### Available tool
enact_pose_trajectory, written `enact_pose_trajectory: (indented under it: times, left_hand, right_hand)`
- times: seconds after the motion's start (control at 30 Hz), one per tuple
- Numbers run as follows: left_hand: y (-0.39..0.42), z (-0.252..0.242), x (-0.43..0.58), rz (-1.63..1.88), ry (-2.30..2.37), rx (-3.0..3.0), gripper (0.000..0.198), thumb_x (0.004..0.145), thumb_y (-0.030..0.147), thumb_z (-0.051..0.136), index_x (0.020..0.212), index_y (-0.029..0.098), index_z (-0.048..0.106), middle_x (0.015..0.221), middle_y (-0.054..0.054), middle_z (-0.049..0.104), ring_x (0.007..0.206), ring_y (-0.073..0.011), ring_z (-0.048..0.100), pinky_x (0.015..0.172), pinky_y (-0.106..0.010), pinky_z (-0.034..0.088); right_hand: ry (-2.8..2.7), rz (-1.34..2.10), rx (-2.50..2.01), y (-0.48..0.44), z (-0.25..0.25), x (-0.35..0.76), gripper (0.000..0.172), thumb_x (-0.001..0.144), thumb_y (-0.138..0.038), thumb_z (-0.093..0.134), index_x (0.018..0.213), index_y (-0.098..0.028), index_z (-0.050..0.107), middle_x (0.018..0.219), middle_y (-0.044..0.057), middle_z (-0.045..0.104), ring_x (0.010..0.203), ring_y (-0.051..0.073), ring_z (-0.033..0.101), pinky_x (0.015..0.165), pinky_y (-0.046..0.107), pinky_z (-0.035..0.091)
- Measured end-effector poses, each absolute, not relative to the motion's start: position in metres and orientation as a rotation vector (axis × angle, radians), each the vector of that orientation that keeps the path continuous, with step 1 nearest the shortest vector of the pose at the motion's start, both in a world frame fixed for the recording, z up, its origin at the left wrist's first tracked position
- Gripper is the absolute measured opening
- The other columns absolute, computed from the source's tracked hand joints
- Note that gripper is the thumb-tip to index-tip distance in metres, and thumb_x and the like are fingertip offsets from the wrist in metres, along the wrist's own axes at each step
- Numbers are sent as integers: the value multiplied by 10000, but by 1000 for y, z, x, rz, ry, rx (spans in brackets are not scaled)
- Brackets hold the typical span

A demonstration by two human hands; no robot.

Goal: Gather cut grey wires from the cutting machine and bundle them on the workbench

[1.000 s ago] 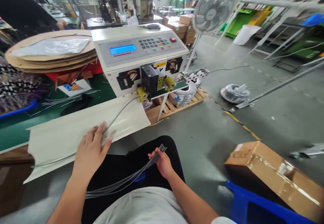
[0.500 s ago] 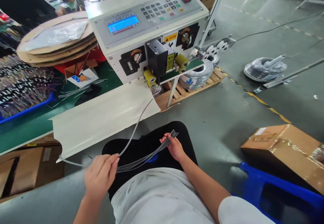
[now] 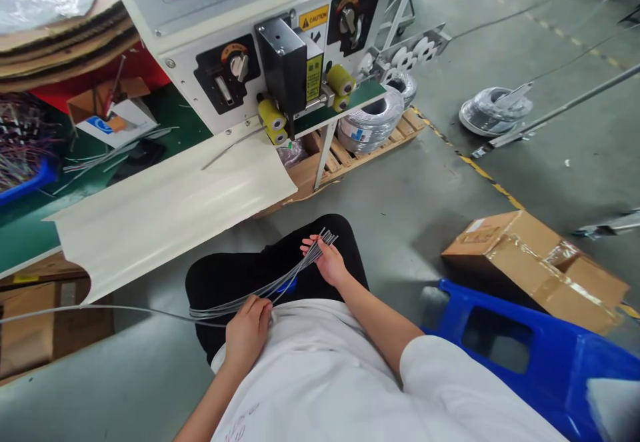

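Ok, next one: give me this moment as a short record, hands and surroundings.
left hand: closed on the bundle of wires over the lap
right hand: grips the bundle near its far ends
bundle: thin grey wires, one trailing off left
machine: in front, yellow rollers
tray: white, one short wire lying on it
floor: cardboard box, wire coil on a pallet

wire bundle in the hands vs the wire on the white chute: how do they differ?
The bundle is many strands; the chute wire is one. The bundle crosses the lap, gripped by the right hand and left hand; the chute wire lies untouched on the white chute, one end at the yellow rollers. The bundle shows far longer. Both are thin and grey.
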State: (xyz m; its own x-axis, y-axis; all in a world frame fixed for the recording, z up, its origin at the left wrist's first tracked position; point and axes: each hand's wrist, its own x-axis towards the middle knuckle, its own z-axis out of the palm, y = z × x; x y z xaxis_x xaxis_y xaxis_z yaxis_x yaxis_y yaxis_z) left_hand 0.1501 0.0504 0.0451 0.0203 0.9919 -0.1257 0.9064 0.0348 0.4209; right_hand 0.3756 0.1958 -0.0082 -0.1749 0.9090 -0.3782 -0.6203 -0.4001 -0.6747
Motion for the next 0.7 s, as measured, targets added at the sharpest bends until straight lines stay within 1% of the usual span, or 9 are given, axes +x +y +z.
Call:
enact_pose_trajectory:
  times: [0.07, 0.13, 0.23, 0.3, 0.37, 0.4, 0.47, 0.6, 0.7]
  left_hand:
    - [52, 44, 149, 324, 1935, 1960, 280, 1009, 357, 408, 1017, 241, 663, 1006, -29, 669, 949, -175, 640, 759, -288, 512]
    - [54, 42, 148, 348, 1942, 2003, 281, 1005, 351, 412, 1007, 234, 668, 985, -45, 667, 958, -199, 622, 785, -319, 516]
    - [56, 37, 140, 365, 1921, 2066, 266, 995, 349, 431, 1008, 235, 671, 972, -56, 668, 973, -232, 593, 846, -381, 512]
    - [55, 32, 128, 389, 1918, 2090, 259, 979, 373, 467, 1082, 231, 657, 1015, -65, 663, 1025, -254, 572, 923, -430, 497]
    - [51, 24, 110, 407, 1979, 2082, 331, 962, 402, 494, 1206, 214, 615, 1063, -89, 643, 1048, -271, 561, 944, -455, 496]
    - [49, 20, 101, 398, 2021, 2073, 375, 957, 408, 498, 1256, 203, 592, 1080, -102, 631, 1040, -274, 563, 931, -455, 503]
    - [44, 15, 86, 333, 2065, 2076, 403, 955, 404, 490, 1284, 191, 581, 1095, -115, 620, 1016, -274, 571, 906, -446, 508]
    - [45, 16, 75, 141, 1990, 2126, 367, 968, 415, 452, 1212, 200, 621, 1076, -98, 628, 1031, -264, 573, 918, -413, 485]
    - [59, 21, 78, -26, 1913, 2124, 372, 932, 466, 491, 1143, 202, 647, 1050, -98, 634, 1047, -290, 574, 906, -431, 474]
  right_hand:
    - [-449, 1779, -907, 196, -8, 375, 292, 825, -446, 737, 991, -214, 673, 918, 36, 735, 872, 225, 711, 839, 404, 534]
    - [-454, 1776, -875, 196, -8, 374, 261, 829, -430, 738, 956, -214, 664, 822, 11, 697, 824, 212, 696, 827, 403, 535]
    - [-457, 1768, -846, 195, -7, 373, 240, 830, -415, 739, 934, -216, 653, 770, -5, 654, 780, 199, 673, 818, 404, 538]
    - [-449, 1758, -840, 195, -6, 373, 233, 824, -410, 746, 913, -218, 647, 752, -10, 637, 758, 196, 663, 810, 407, 541]
    - [-436, 1751, -836, 195, -6, 373, 233, 816, -407, 753, 901, -221, 641, 746, -10, 634, 754, 200, 662, 813, 415, 542]
    - [-429, 1750, -838, 195, -5, 374, 236, 812, -406, 757, 901, -222, 639, 749, -7, 640, 761, 205, 666, 819, 420, 542]
    - [-414, 1758, -854, 195, -5, 374, 244, 805, -406, 762, 901, -220, 637, 774, 5, 664, 796, 219, 680, 844, 432, 537]
    - [-384, 1791, -846, 195, -5, 375, 236, 803, -397, 766, 884, -214, 640, 858, 28, 703, 944, 247, 697, 962, 453, 498]
    - [-357, 1818, -801, 195, -4, 376, 220, 798, -389, 770, 879, -225, 648, 825, 11, 683, 996, 253, 685, 1021, 473, 467]
